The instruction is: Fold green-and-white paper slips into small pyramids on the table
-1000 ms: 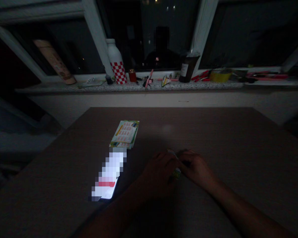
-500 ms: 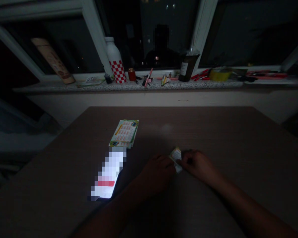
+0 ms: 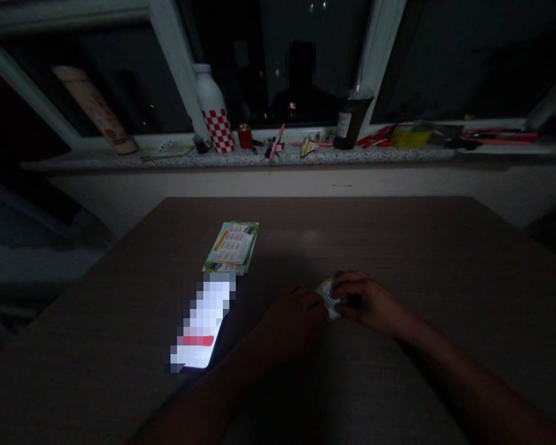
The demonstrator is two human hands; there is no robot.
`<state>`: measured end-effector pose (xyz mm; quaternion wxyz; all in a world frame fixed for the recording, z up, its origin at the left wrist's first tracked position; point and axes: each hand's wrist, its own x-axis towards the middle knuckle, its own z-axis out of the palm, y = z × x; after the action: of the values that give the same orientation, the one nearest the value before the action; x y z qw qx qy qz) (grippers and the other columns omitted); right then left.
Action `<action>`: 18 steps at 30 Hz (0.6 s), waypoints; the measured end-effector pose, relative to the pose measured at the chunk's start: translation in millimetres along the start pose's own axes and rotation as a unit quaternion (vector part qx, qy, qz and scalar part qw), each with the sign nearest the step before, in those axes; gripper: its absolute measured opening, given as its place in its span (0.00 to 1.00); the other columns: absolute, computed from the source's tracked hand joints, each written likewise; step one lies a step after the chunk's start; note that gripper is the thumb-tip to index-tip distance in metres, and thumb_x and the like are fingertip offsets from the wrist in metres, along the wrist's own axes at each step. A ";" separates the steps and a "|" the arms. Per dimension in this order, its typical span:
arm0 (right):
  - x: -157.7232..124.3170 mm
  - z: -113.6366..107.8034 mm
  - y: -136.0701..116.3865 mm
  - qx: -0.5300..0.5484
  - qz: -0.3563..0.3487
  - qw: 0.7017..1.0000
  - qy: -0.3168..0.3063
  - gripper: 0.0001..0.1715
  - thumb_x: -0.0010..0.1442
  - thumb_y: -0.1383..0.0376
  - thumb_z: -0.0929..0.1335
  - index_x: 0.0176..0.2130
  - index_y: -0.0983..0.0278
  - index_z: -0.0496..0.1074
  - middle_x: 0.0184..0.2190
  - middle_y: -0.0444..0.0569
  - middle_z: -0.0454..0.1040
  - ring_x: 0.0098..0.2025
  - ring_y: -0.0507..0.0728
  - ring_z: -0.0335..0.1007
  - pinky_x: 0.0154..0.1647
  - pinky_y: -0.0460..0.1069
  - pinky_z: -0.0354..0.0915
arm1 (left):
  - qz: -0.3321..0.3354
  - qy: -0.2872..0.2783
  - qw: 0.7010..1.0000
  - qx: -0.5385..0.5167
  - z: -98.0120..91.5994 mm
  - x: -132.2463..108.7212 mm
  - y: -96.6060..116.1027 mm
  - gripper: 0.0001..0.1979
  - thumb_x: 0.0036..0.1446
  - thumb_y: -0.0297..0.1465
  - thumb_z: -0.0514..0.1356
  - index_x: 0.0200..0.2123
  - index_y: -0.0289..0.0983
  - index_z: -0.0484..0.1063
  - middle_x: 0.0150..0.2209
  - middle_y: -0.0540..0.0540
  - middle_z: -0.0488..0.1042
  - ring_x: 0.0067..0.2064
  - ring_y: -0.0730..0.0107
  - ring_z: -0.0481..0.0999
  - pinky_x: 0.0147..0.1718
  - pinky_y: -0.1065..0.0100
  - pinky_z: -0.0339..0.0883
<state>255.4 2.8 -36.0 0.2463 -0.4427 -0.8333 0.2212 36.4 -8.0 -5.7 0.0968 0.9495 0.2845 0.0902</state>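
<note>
Pinching from both sides, our left hand (image 3: pixel 296 318) and right hand (image 3: pixel 368 301) close their fingertips on a small folded paper (image 3: pixel 328 299) low over the table (image 3: pixel 398 235), right of a lit phone (image 3: pixel 202 327) and a leaflet stack (image 3: pixel 234 246); its print is too dim to read.

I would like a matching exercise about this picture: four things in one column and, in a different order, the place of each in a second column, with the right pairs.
Things
1. small folded paper
2. lit phone
3. stack of printed cards
4. checked bottle

Places
A. upright on the windowsill
B. flat on the table, left of the left hand
C. held between the left hand and the right hand
D. on the table, just beyond the far end of the phone

Pairs: 1-C, 2-B, 3-D, 4-A.
</note>
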 end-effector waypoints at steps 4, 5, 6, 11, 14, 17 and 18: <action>-0.2 -1.8 -3.5 0.000 0.014 1.000 -0.006 0.13 0.48 0.72 0.71 0.36 0.59 0.76 0.42 0.48 0.74 0.47 0.59 0.69 0.50 0.56 0.62 | -0.020 0.016 1.000 -0.015 -1.6 0.2 -1.8 0.10 0.61 0.29 0.52 0.42 0.38 0.71 0.42 0.46 0.73 0.46 0.64 0.70 0.50 0.59 0.58; -0.1 -2.1 -4.6 -0.001 0.016 1.000 -0.007 0.13 0.48 0.72 0.71 0.36 0.59 0.76 0.41 0.47 0.74 0.47 0.59 0.69 0.50 0.56 0.62 | -0.028 0.022 0.999 -0.021 -1.8 0.5 -2.4 0.10 0.61 0.29 0.52 0.42 0.38 0.71 0.42 0.46 0.73 0.46 0.64 0.69 0.50 0.59 0.57; 0.0 -2.4 -5.7 -0.003 0.019 1.000 -0.008 0.13 0.48 0.72 0.71 0.35 0.58 0.76 0.41 0.47 0.74 0.47 0.59 0.69 0.50 0.56 0.61 | -0.036 0.026 0.999 -0.028 -1.8 0.9 -2.9 0.10 0.61 0.29 0.52 0.42 0.38 0.71 0.42 0.46 0.73 0.45 0.64 0.69 0.50 0.59 0.57; 1.0 -1.8 -6.6 -0.009 0.024 1.000 -0.009 0.11 0.48 0.71 0.71 0.35 0.59 0.76 0.41 0.48 0.74 0.46 0.60 0.69 0.49 0.56 0.61 | -0.091 0.041 0.994 -0.048 3.4 6.1 -4.9 0.09 0.61 0.30 0.52 0.38 0.37 0.72 0.38 0.46 0.73 0.43 0.63 0.69 0.47 0.60 0.58; 1.4 -0.7 -4.6 -0.013 0.021 1.000 -0.001 0.12 0.47 0.71 0.71 0.34 0.59 0.76 0.41 0.47 0.74 0.45 0.59 0.69 0.49 0.56 0.61 | -0.149 0.048 0.987 -0.046 9.0 9.6 -3.9 0.09 0.60 0.31 0.52 0.35 0.36 0.71 0.37 0.45 0.71 0.43 0.62 0.68 0.45 0.60 0.59; 1.6 -1.6 -4.5 -0.013 0.022 1.000 -0.009 0.11 0.48 0.71 0.71 0.35 0.59 0.76 0.41 0.47 0.74 0.46 0.59 0.69 0.49 0.56 0.61 | -0.191 0.056 0.980 -0.029 14.5 11.5 -1.9 0.10 0.60 0.32 0.52 0.34 0.36 0.71 0.38 0.45 0.70 0.44 0.61 0.67 0.43 0.60 0.58; 1.6 -2.6 -5.2 -0.014 0.023 1.000 -0.014 0.11 0.48 0.71 0.71 0.35 0.59 0.76 0.41 0.47 0.74 0.46 0.59 0.69 0.49 0.56 0.61 | -0.200 0.060 0.978 -0.020 16.0 11.9 -1.3 0.10 0.60 0.32 0.52 0.35 0.37 0.71 0.38 0.44 0.70 0.44 0.61 0.66 0.44 0.59 0.58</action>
<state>252.9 2.0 -30.6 0.2232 -0.4619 -0.8294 0.2211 49.1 -2.4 -20.2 0.1149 0.8641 0.4721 0.1317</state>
